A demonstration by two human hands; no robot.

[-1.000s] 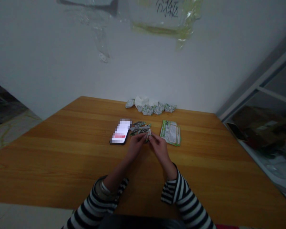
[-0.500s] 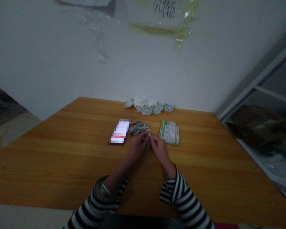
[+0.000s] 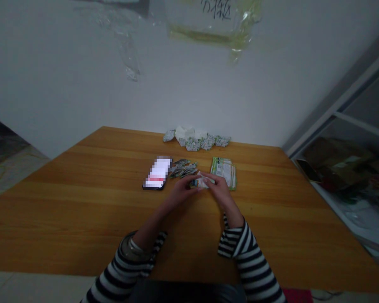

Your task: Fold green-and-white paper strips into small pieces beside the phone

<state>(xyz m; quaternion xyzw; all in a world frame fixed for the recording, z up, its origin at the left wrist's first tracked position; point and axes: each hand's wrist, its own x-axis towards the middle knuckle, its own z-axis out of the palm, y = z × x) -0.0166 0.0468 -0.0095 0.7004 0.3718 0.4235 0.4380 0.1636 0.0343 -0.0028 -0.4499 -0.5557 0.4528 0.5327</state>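
Between my two hands is a small whitish folded paper piece with a bit of blue and print at its left side. My left hand pinches it from the left, thumb and fingers closed on it. From the right, my right hand grips the same piece, its fingers over the top. Just beyond my left hand lies a loose pile of folded printed papers. A stack of flat green-and-white printed sheets is behind my right hand, which hides part of its near left corner.
A phone with a lit screen lies left of the folded pile. Crumpled printed and white papers line the table's far edge against the wall. The wooden table spreads around. At right, a shelf holds a dark flat object.
My hands have moved apart a little, my right hand shifting rightward. The paper between them now shows more of its white face. The view has tilted slightly.
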